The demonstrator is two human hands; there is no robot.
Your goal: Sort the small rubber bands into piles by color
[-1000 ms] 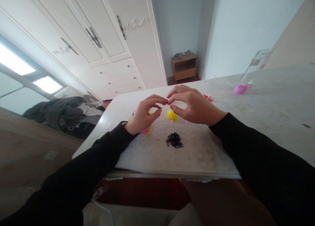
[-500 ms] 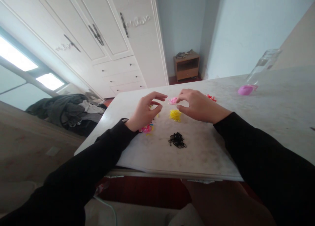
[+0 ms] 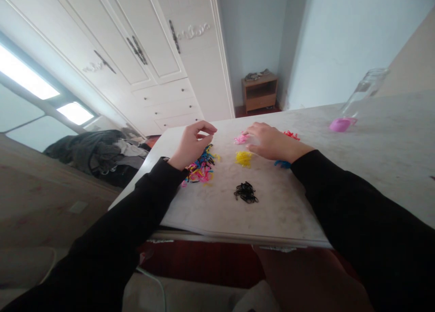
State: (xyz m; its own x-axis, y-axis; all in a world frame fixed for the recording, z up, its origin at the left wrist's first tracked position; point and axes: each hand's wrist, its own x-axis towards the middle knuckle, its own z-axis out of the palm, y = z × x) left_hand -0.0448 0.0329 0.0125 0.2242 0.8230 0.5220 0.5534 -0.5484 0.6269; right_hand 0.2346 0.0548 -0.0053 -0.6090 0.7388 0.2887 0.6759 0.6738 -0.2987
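1. Left hand: palm down, fingers curled, thumb tip close to the index tip with a slim gap. Whether a small band sits between them, cannot tell.
2. Right hand: loosely bent, thumb well apart from the index finger, a clear gap between. Index tip at the edge of the pink pile; whether it touches or has hold of a band, cannot tell.
3. Mixed pile: small bands in pink, blue, yellow and black, beneath and just nearside of the left hand, partly hidden by it and the wrist. A few yellow bits stray off its right side.
4. Pink pile: between the two hands, nearer the right one.
5. Yellow pile: nearside of the pink one, just left of the right thumb.
6. Black pile: nearest the body of the sorted heaps, apart from both hands.
7. Blue pile: beside the right wrist, partly covered by it.
8. Red pile: beyond the right wrist, partly hidden.
9. All piles lie on the pale table. Far right on it, a clear glass jar, a pink object at its lower end; inside or in front, cannot tell.
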